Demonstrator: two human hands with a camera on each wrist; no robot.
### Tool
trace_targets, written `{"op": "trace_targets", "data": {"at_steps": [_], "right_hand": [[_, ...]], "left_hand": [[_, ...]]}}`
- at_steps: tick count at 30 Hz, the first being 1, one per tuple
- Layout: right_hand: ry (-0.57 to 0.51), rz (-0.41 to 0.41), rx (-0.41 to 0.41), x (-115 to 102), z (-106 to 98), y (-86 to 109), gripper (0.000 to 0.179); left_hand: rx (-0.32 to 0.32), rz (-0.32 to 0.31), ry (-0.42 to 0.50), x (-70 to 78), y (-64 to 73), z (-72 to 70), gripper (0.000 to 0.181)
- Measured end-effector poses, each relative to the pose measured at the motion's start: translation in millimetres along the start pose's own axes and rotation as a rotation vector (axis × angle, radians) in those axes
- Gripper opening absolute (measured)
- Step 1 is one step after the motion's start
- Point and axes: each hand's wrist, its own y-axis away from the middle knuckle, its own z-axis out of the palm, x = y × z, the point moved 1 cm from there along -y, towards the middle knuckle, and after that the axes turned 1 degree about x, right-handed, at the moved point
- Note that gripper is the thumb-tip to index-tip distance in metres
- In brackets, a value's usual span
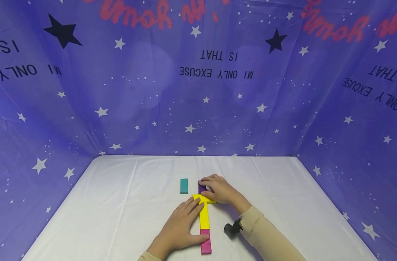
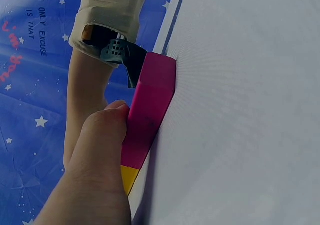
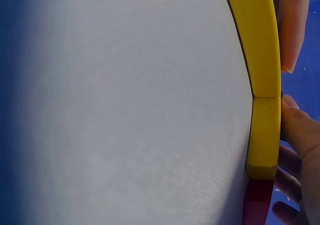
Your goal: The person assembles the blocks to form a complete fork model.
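A T shape of flat blocks lies on the white cloth in the head view. Its stem is a yellow block [image 1: 204, 219] with a magenta block [image 1: 206, 247] against its near end; another yellow block [image 1: 209, 200] lies crosswise at the far end. My left hand [image 1: 180, 226] rests its extended fingers on the yellow pieces and its thumb on the magenta block, also seen in the left wrist view [image 2: 150, 120]. Just beyond the crosspiece, my right hand [image 1: 220, 190] pinches a dark purple block [image 1: 201, 187] between fingers and thumb, partly covering it.
A teal block [image 1: 184, 186] lies alone to the left of the purple one. A black wrist device [image 1: 232, 229] hangs at the right sleeve. Purple star-printed fabric [image 1: 198, 116] encloses the white-covered table [image 1: 120, 188] at the back and sides.
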Motion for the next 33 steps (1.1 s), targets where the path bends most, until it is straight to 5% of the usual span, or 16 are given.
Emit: {"op": "trace_targets", "data": {"at_steps": [33], "right_hand": [[-0.037, 0.021, 0.056, -0.5, 3.5, 6.1, 0.048]], "left_hand": [[0.040, 0.021, -0.002, -0.9, 2.0, 1.2, 0.099]]}}
